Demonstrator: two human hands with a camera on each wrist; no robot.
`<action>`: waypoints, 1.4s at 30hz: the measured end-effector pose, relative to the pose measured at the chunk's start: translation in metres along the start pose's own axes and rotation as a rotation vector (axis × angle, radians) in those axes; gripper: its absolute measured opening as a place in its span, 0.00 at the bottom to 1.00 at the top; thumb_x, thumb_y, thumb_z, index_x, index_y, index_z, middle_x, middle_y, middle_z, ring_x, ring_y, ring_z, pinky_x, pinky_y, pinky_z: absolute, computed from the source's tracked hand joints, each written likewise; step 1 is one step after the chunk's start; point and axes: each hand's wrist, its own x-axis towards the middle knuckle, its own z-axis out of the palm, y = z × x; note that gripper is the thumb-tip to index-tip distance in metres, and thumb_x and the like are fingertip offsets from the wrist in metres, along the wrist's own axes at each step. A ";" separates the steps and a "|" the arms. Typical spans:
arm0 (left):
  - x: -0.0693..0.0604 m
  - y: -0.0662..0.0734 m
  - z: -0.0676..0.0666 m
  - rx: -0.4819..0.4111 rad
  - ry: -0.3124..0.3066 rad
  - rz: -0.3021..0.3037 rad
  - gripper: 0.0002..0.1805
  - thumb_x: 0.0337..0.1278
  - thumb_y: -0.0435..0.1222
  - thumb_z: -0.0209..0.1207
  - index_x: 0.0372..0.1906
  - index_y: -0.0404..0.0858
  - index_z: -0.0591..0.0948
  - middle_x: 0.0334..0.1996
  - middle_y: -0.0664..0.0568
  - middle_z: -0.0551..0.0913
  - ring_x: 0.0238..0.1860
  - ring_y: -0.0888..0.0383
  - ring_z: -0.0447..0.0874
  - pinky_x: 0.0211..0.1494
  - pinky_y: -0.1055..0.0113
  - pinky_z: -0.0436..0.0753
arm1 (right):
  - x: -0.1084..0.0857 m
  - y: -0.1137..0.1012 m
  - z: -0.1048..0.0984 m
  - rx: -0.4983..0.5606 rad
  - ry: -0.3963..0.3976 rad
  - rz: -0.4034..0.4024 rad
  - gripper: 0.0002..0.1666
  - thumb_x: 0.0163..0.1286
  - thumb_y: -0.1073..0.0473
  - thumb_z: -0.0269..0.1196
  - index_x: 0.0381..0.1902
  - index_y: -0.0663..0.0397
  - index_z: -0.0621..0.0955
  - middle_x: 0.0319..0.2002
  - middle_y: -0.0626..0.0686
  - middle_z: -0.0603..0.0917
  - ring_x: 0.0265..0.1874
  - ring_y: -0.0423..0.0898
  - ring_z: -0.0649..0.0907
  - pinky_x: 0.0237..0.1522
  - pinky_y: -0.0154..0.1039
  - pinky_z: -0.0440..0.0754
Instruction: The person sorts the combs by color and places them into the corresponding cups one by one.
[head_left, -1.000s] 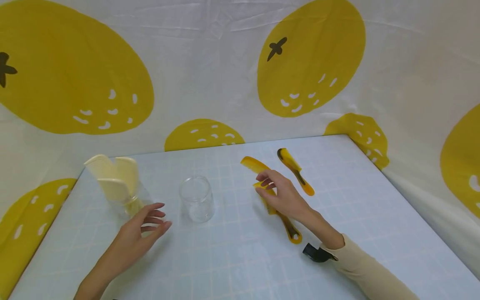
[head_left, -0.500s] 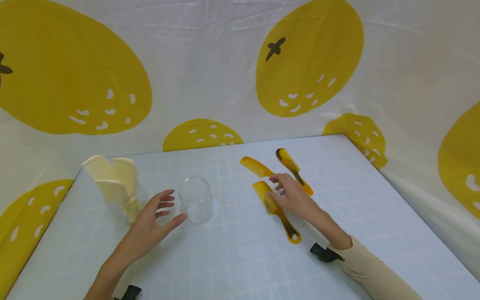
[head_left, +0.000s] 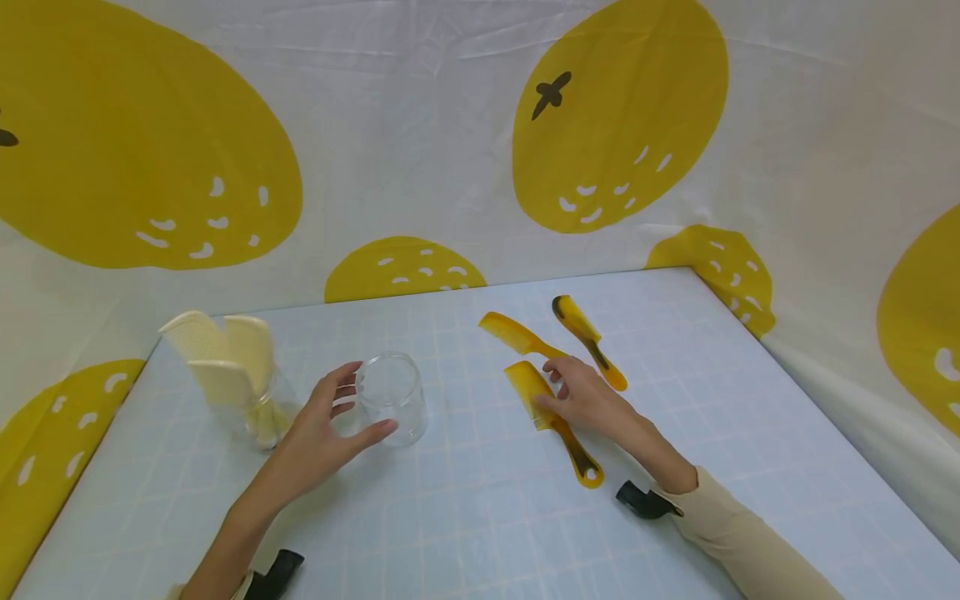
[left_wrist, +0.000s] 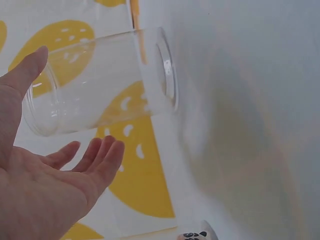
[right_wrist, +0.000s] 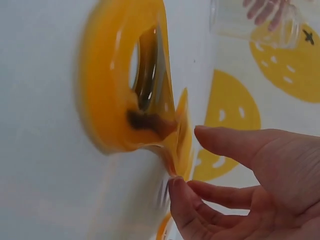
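An empty clear glass jar (head_left: pixel 393 396) stands upright left of the middle of the table. My left hand (head_left: pixel 318 437) is spread at its left side, thumb in front and fingers behind; in the left wrist view that hand (left_wrist: pixel 50 185) has a gap between its fingers and the jar (left_wrist: pixel 100 82), and whether the thumb touches is unclear. Over the nearest amber comb (head_left: pixel 566 437) hovers my right hand (head_left: pixel 588 400), fingers bent and holding nothing. The right wrist view shows the comb's looped handle (right_wrist: pixel 107 75) beside the right hand (right_wrist: pixel 260 175).
Several cream combs (head_left: pixel 251 354) stand in another clear jar (head_left: pixel 281 400) at the left. Two more amber combs (head_left: pixel 513 332), (head_left: pixel 603 362) lie behind the right hand. A patterned curtain (head_left: pixel 420 167) hangs along the table's back edge.
My left hand has moved right, from beside the cream combs to around the empty jar's side. My right hand has shifted slightly right and nearer, off the comb's head. The combs and jars have stayed put.
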 end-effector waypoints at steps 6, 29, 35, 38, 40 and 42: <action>0.005 -0.001 0.002 -0.027 -0.015 0.045 0.54 0.53 0.53 0.76 0.77 0.37 0.58 0.68 0.41 0.70 0.68 0.43 0.69 0.71 0.45 0.73 | 0.003 -0.002 0.002 -0.022 -0.027 0.020 0.22 0.67 0.56 0.72 0.51 0.66 0.80 0.43 0.58 0.81 0.36 0.48 0.77 0.40 0.40 0.79; 0.009 -0.002 0.005 -0.092 -0.060 0.007 0.47 0.55 0.52 0.74 0.74 0.41 0.63 0.68 0.41 0.71 0.70 0.45 0.68 0.73 0.43 0.69 | 0.008 -0.005 0.004 0.015 -0.039 0.073 0.25 0.66 0.54 0.74 0.52 0.66 0.79 0.39 0.57 0.85 0.37 0.49 0.82 0.40 0.43 0.84; 0.010 -0.002 0.005 -0.090 -0.056 0.018 0.47 0.56 0.51 0.74 0.74 0.40 0.63 0.68 0.41 0.71 0.70 0.45 0.69 0.73 0.44 0.70 | 0.007 -0.007 0.006 0.008 -0.035 0.050 0.22 0.67 0.56 0.73 0.49 0.66 0.80 0.36 0.57 0.85 0.35 0.49 0.82 0.36 0.41 0.83; 0.011 -0.002 0.005 -0.091 -0.057 0.017 0.47 0.56 0.51 0.74 0.74 0.40 0.63 0.68 0.41 0.71 0.70 0.45 0.68 0.73 0.44 0.70 | 0.007 -0.009 0.007 0.014 -0.040 0.055 0.24 0.66 0.54 0.74 0.50 0.65 0.80 0.38 0.58 0.84 0.36 0.49 0.81 0.36 0.41 0.82; 0.011 -0.002 0.005 -0.091 -0.059 0.018 0.47 0.56 0.51 0.74 0.74 0.40 0.63 0.68 0.41 0.71 0.70 0.45 0.68 0.73 0.44 0.70 | 0.006 -0.009 0.008 0.020 -0.041 0.067 0.26 0.65 0.52 0.74 0.52 0.64 0.80 0.40 0.58 0.84 0.36 0.49 0.81 0.36 0.41 0.82; 0.011 -0.002 0.005 -0.091 -0.060 0.023 0.47 0.56 0.50 0.74 0.74 0.40 0.63 0.68 0.40 0.71 0.70 0.44 0.68 0.73 0.43 0.69 | 0.005 -0.009 0.009 0.026 -0.040 0.080 0.28 0.64 0.50 0.75 0.53 0.63 0.79 0.41 0.58 0.84 0.37 0.49 0.82 0.36 0.40 0.83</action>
